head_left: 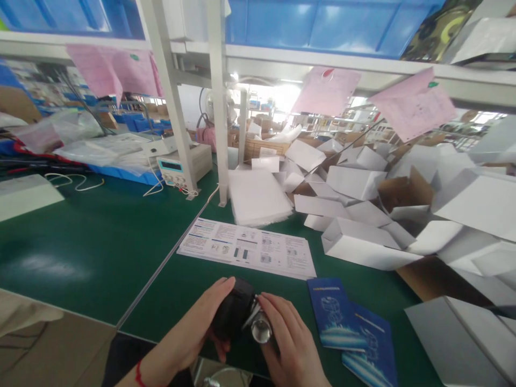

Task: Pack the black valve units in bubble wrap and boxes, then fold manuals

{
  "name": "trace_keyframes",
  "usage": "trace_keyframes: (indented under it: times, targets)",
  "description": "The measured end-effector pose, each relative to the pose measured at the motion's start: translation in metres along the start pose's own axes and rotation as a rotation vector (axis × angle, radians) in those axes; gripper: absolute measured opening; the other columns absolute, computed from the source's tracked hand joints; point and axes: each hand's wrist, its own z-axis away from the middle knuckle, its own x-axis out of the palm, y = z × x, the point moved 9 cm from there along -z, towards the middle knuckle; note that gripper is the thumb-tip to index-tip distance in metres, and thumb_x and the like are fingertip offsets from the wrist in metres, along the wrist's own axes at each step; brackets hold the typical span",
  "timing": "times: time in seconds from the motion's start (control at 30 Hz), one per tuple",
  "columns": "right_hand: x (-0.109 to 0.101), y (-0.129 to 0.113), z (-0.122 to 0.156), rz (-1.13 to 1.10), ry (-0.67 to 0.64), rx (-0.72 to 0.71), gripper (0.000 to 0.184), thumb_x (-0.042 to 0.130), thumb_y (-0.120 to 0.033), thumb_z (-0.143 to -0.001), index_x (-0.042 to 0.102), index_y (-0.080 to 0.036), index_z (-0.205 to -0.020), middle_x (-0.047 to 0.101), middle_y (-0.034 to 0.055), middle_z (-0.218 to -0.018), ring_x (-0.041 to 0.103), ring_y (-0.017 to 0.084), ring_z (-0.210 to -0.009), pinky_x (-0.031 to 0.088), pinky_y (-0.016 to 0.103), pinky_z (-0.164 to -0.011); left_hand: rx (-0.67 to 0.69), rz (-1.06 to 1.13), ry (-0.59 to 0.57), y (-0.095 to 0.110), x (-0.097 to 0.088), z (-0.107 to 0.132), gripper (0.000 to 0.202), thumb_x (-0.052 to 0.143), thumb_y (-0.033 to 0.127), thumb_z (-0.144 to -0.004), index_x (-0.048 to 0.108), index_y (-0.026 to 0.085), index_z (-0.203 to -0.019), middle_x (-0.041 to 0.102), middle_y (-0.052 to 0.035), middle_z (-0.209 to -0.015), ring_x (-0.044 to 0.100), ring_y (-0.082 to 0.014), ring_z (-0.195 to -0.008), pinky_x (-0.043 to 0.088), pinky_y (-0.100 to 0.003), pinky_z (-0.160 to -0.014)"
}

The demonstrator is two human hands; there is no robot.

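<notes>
At the table's front edge my left hand [209, 309] is closed around a black block-shaped case [233, 312], its thumb on top. My right hand [288, 336] curls around a silver lamp head [261, 329] with a round, shiny end, right beside the case. The two pieces sit close together; whether they are joined I cannot make out. Fingers hide part of both. To the right of my right hand lie two overlapping blue booklets [332, 312]. A printed instruction sheet [245, 247] lies flat beyond my hands.
White cardboard boxes [355, 236] are heaped on the right. A stack of white sheets [258, 196] stands behind the instruction sheet. Shelf posts [220, 118] rise from the green table [80, 247], near a power supply unit [177, 169]. Pink papers [326, 91] hang from the shelf.
</notes>
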Motion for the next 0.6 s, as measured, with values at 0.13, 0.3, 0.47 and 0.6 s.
trace_keyframes:
  times: [0.13, 0.3, 0.47, 0.6]
  targets:
    - [0.007, 0.059, 0.040, -0.418, 0.180, 0.665, 0.029, 0.073, -0.038, -0.092, 0.073, -0.021, -0.116, 0.080, 0.0086, -0.103, 0.078, 0.025, -0.089, 0.064, 0.028, -0.079, 0.341, -0.572, -0.069, 0.050, 0.014, -0.025, 0.075, 0.019, 0.075, -0.098, 0.064, 0.018, -0.080, 0.059, -0.0014, -0.053, 0.063, -0.0193, -0.047, 0.052, -0.028, -0.046]
    - [0.017, 0.084, 0.084, -0.815, 0.354, 1.109, 0.057, 0.090, -0.061, -0.068, 0.076, -0.018, -0.102, 0.080, 0.0103, -0.090, 0.077, 0.028, -0.082, 0.062, 0.031, -0.073, 0.673, -0.865, 0.187, 0.134, 0.007, -0.074, 0.031, 0.058, 0.044, -0.100, 0.068, 0.015, -0.099, 0.069, -0.0098, -0.109, 0.068, -0.0237, -0.096, 0.056, -0.042, -0.091]
    - [0.010, 0.090, 0.093, -0.879, 0.446, 1.137, 0.058, 0.095, -0.054, -0.063, 0.077, -0.017, -0.104, 0.081, 0.0098, -0.090, 0.076, 0.027, -0.079, 0.060, 0.030, -0.069, 0.822, -1.107, 0.249, 0.182, 0.021, -0.123, 0.034, 0.068, 0.034, -0.099, 0.063, 0.017, -0.127, 0.063, -0.0107, -0.134, 0.064, -0.0283, -0.118, 0.056, -0.052, -0.099]
    - [0.011, 0.089, 0.090, -0.943, 0.501, 1.146, 0.051, 0.096, -0.050, -0.063, 0.078, -0.019, -0.098, 0.080, 0.0075, -0.084, 0.073, 0.023, -0.071, 0.056, 0.026, -0.062, 0.854, -1.214, 0.236, 0.194, 0.028, -0.142, 0.034, 0.067, 0.035, -0.100, 0.063, 0.016, -0.128, 0.066, -0.0104, -0.128, 0.068, -0.0254, -0.108, 0.060, -0.047, -0.092]
